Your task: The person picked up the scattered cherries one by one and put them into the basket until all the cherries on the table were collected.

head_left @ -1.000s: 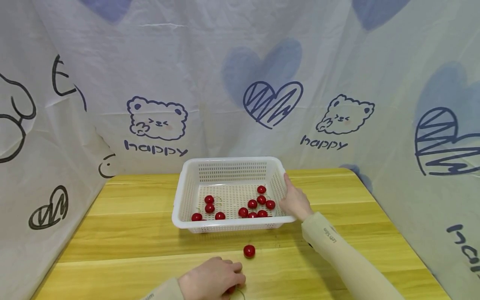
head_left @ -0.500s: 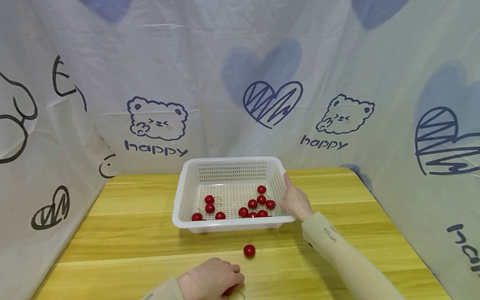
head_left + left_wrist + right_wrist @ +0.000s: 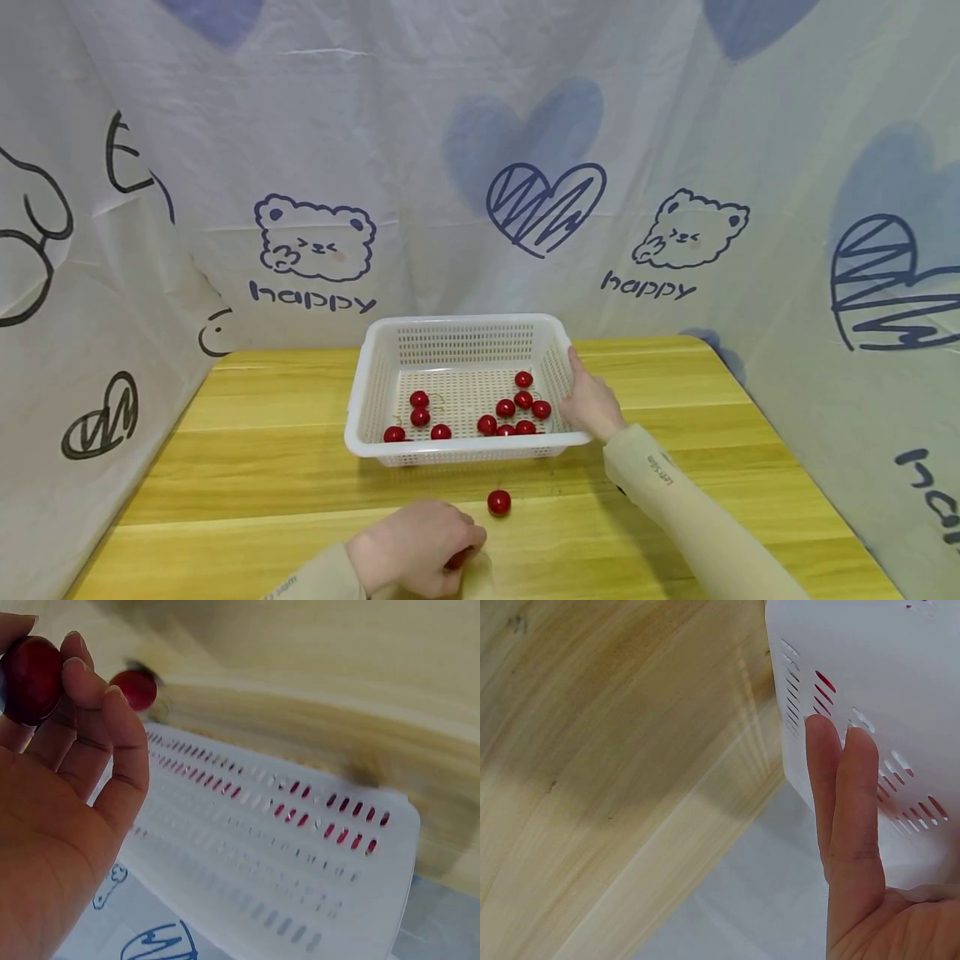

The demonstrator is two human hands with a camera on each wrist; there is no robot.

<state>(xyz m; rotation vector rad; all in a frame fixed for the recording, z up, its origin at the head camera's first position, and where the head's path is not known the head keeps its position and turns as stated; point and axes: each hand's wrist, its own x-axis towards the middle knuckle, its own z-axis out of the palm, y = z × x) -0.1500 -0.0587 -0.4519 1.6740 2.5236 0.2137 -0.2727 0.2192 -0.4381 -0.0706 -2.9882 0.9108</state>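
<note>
My left hand (image 3: 420, 542) pinches a red cherry (image 3: 31, 679) between thumb and fingertips, low over the near part of the table. Just beyond it, one more cherry (image 3: 498, 502) lies on the wood in front of the basket. The white plastic basket (image 3: 465, 450) has slotted walls and contains several red cherries, some with thin stems, mostly near its front and right. At the basket's right side, my right hand (image 3: 592, 406) holds the wall by the rim. Two of its fingers (image 3: 855, 802) lie straight along the slotted outside in the right wrist view.
The yellow wood-grain table (image 3: 247, 467) extends to either side of the basket. Behind and beside it hangs a pale cloth (image 3: 442, 150) printed with hearts and bears, close to the basket's far side.
My left hand has closed around the cherry by the near edge and shifted slightly, its wrist turning. The cherry's stem no longer shows clearly. The right hand and basket have stayed put.
</note>
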